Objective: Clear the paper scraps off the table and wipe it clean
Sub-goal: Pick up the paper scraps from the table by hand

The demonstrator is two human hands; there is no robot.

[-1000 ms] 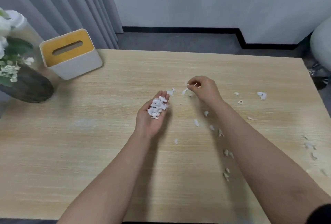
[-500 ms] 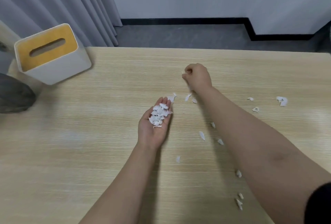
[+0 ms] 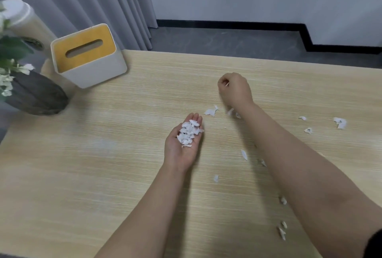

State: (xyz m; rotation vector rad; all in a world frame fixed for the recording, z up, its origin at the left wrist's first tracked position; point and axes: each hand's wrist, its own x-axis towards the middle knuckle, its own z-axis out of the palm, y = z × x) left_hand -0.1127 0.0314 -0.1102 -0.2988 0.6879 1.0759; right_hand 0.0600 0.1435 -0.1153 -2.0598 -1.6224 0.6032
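Note:
My left hand [image 3: 182, 155] lies palm up over the middle of the wooden table [image 3: 93, 185], fingers straight, carrying a pile of white paper scraps [image 3: 189, 132]. My right hand [image 3: 235, 90] is further back and to the right, curled, with its thumb and fingertips pinching a small pale sliver that looks like a scrap. Loose scraps lie on the table: one [image 3: 210, 111] between the hands, a larger one [image 3: 340, 122] at the right, and several more [image 3: 244, 154] along my right forearm down to the near edge [image 3: 282, 231].
A white tissue box with a yellow top [image 3: 86, 55] stands at the table's back left. Left of it sits a dark vase with white flowers [image 3: 35, 92], with a pale cylinder [image 3: 22, 22] behind. Grey curtains and floor lie beyond the far edge.
My right hand has moved away from the scraps near my left fingertips toward the table's far side, fingers still pinched. My left hand stays palm up with its pile. The camera view shifted.

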